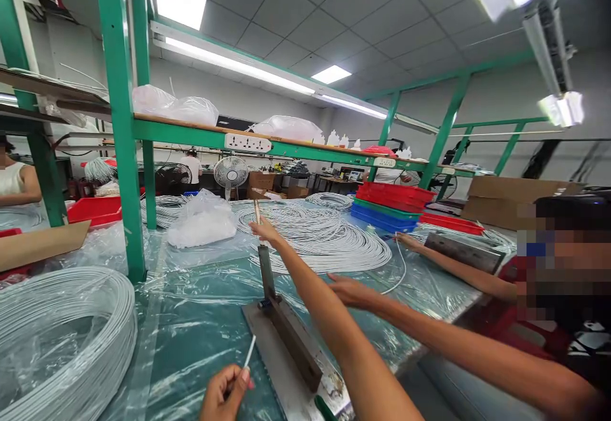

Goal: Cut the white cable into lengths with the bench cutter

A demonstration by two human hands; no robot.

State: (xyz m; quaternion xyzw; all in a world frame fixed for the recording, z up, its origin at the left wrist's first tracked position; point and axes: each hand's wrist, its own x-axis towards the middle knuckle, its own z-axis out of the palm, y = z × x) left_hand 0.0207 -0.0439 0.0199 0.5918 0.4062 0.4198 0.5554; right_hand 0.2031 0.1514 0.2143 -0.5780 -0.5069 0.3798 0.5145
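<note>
A big coil of white cable (121,325) lies at the far left of the bench (191,319), which has clear plastic sheeting over its green top. Right of it, near the bottom edge, my left hand (224,392) is pinched nearly closed, thumb and finger holding a short white rod (250,350) that tilts upward. Just beside it, a metal base plate (273,364) rests on the bench, carrying a metal lever (267,275) that stands upright. My right hand (267,232) is curled around the lever's upper part. Behind it spread loose loops of white cable (334,246). To the right, one co-worker's hand (352,292) reaches behind my right forearm; the same person's other hand (405,240) is near a cable end, below stacked red, green and blue trays (391,205).
</note>
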